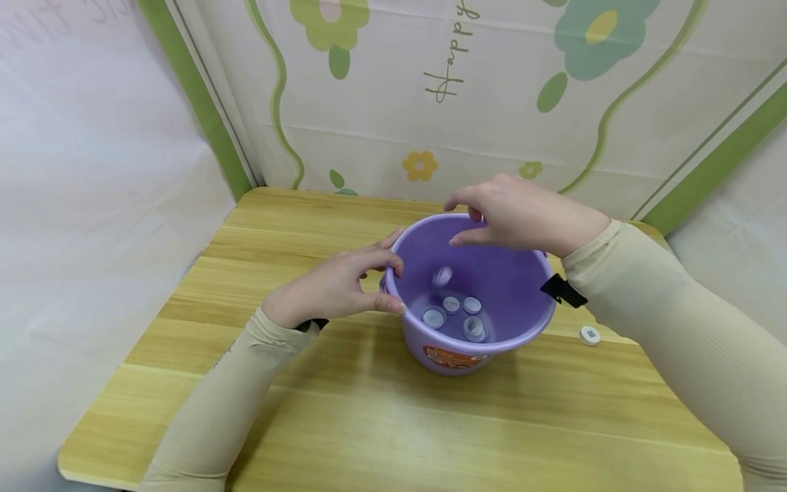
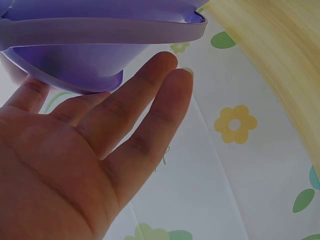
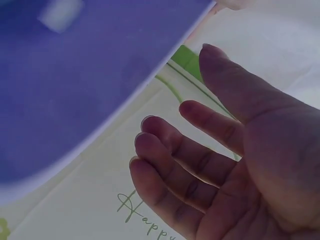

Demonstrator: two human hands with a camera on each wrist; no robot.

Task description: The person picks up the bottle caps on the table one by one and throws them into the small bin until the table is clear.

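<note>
A purple bucket (image 1: 421, 331) with an orange-red label stands on the table. My left hand (image 1: 344, 281) holds its left rim, with the index fingertip over the edge and the thumb along the rim. The left wrist view shows the bucket's handle (image 2: 105, 31) above the outstretched fingers (image 2: 145, 112). Over the far part of the bucket, my right hand (image 1: 516, 215) has its thumb and fingers parted, holding nothing. Below it, a blurred white disc (image 1: 442, 276) shows against the inner wall. Several more small white discs (image 1: 433, 318) lie on the bucket's bottom.
One white disc (image 1: 589, 335) with a dark square print lies on the wooden table (image 1: 369, 424), right of the bucket. A black strap (image 1: 563, 290) hangs from the right wrist. Behind the table hangs a flowered white curtain (image 1: 369, 116).
</note>
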